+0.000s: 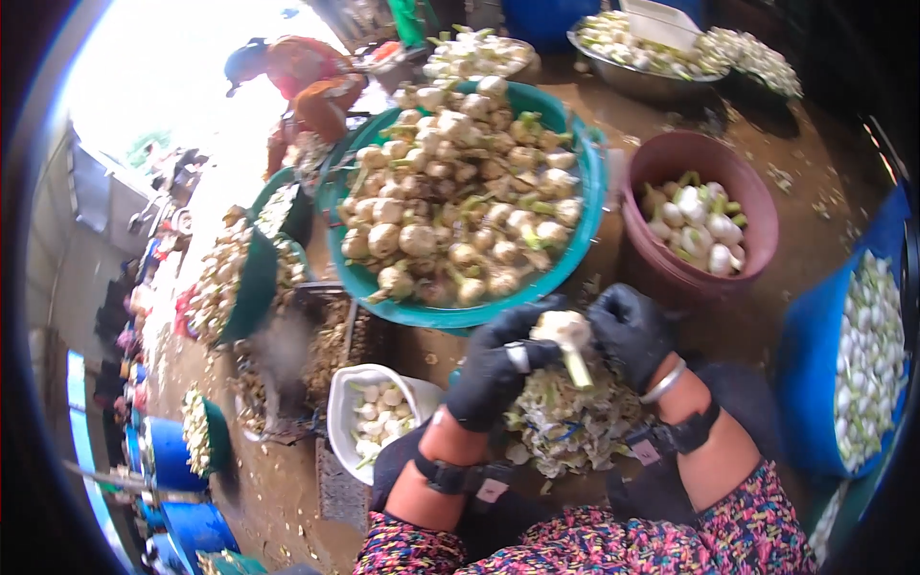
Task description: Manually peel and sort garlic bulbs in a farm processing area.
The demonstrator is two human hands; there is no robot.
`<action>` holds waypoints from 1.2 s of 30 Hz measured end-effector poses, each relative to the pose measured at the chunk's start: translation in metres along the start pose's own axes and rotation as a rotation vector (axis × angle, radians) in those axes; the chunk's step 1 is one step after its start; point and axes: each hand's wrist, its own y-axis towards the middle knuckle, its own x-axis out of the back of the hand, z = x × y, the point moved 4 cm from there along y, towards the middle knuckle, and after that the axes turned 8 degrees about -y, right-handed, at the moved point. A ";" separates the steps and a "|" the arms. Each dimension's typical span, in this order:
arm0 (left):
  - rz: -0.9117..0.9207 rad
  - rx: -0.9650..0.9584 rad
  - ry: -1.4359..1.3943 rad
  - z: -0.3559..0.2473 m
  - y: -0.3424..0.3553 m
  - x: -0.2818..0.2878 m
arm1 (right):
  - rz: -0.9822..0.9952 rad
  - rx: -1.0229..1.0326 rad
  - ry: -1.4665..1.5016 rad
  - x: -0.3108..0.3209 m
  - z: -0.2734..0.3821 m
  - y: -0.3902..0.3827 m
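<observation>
"What are the hands doing?"

"The gloved left hand [500,372] is grasping a pale bulb [562,329], thumb and fingers closed around its left side. The gloved right hand [628,331] is bent just beside it; its fingertips are hidden, so I can't tell how tightly it's closed or whether it grips anything."

"How would that bulb handle?"

"Light and firm, I'd judge, with loose skin that may slip. Best held round the body; the greenish stem [579,368] pointing down looks more bendable."

"And around it?"

"It's above a heap of peelings [575,422]. Beyond are a teal basin [593,177] of bulbs and a pink bucket [682,153]."
</observation>
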 end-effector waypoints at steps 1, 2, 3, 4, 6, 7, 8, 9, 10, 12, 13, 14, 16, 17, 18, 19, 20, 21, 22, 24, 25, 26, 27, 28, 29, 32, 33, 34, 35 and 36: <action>0.020 -0.010 -0.030 -0.002 0.000 0.000 | 0.037 0.014 -0.024 -0.004 -0.007 0.000; -0.008 -0.054 -0.015 -0.007 -0.002 -0.004 | 0.084 0.049 -0.036 -0.008 -0.007 0.000; -0.001 -0.060 -0.125 -0.004 -0.002 0.000 | 0.140 0.044 -0.161 -0.018 -0.007 -0.003; 0.012 -0.071 -0.228 -0.003 0.001 0.001 | 0.191 0.045 -0.283 -0.025 -0.008 -0.006; -0.013 -0.017 -0.207 0.004 0.003 0.002 | 0.267 -0.036 -0.221 -0.030 -0.018 -0.009; -0.015 -0.024 -0.224 0.006 0.006 0.000 | 0.205 -0.035 -0.288 -0.025 -0.018 -0.007; 0.004 -0.015 -0.289 0.005 0.008 -0.004 | 0.196 -0.042 -0.290 -0.019 -0.018 -0.003; -0.003 -0.026 -0.305 0.005 0.008 -0.004 | 0.100 -0.061 -0.194 -0.012 -0.017 0.003; -0.012 -0.039 -0.320 0.004 0.008 -0.003 | 0.005 -0.078 -0.098 -0.006 -0.016 0.006; -0.057 -0.034 -0.286 0.003 0.007 0.000 | 0.157 -0.092 0.186 -0.009 -0.013 0.006; -0.101 -0.032 -0.254 0.002 0.005 0.003 | 0.311 -0.105 0.466 -0.012 -0.008 0.004; -0.076 -0.109 -0.023 0.002 0.003 0.008 | 0.480 -0.104 0.750 -0.017 0.001 0.004; -0.062 -0.072 -0.155 0.010 0.007 0.001 | 0.580 -0.074 0.710 -0.012 0.007 -0.005; -0.065 -0.044 -0.159 0.014 0.008 0.001 | 0.527 -0.133 0.643 -0.011 0.006 -0.006; -0.066 -0.025 -0.159 0.011 0.007 -0.003 | 0.467 -0.135 0.628 -0.006 0.009 -0.005; -0.051 -0.065 0.088 0.005 0.005 -0.003 | 0.457 -0.104 0.640 -0.006 0.006 -0.005; -0.031 -0.084 0.320 0.005 0.007 0.000 | 0.443 -0.151 0.657 -0.006 0.008 -0.005; 0.006 -0.133 0.386 0.004 0.007 0.002 | 0.426 -0.153 0.693 -0.005 0.013 -0.008; -0.006 -0.144 0.390 0.001 0.005 0.007 | 0.407 -0.156 0.729 -0.005 0.017 -0.008; 0.100 -0.021 0.085 0.000 0.003 0.005 | 0.407 -0.129 0.737 -0.006 0.023 -0.004; 0.075 -0.013 0.020 -0.009 -0.001 -0.005 | 0.398 -0.110 0.749 -0.006 0.026 -0.002; 0.077 -0.012 0.019 -0.011 -0.003 -0.011 | 0.395 -0.110 0.748 -0.007 0.028 0.001; 0.097 -0.072 0.070 -0.014 -0.004 -0.018 | 0.386 -0.090 0.637 -0.007 0.031 0.004; 0.115 -0.132 0.121 -0.013 -0.005 -0.023 | 0.375 -0.071 0.525 -0.008 0.034 0.005; 0.093 -0.213 0.101 -0.006 -0.002 -0.020 | 0.373 -0.070 0.523 -0.012 0.033 0.005; -0.011 -0.332 0.267 -0.003 0.001 -0.007 | 0.267 0.048 0.579 -0.025 0.028 0.002; -0.058 -0.293 0.237 -0.003 0.003 -0.001 | 0.244 0.047 0.527 -0.024 0.027 0.001; -0.053 -0.294 0.235 -0.005 0.002 0.000 | 0.223 0.046 0.476 -0.023 0.025 0.000; -0.044 -0.205 0.071 -0.004 0.002 0.002 | 0.117 0.178 0.412 -0.023 0.024 0.000; -0.040 -0.113 -0.091 -0.001 0.002 0.007 | 0.117 0.177 0.411 -0.021 0.023 0.001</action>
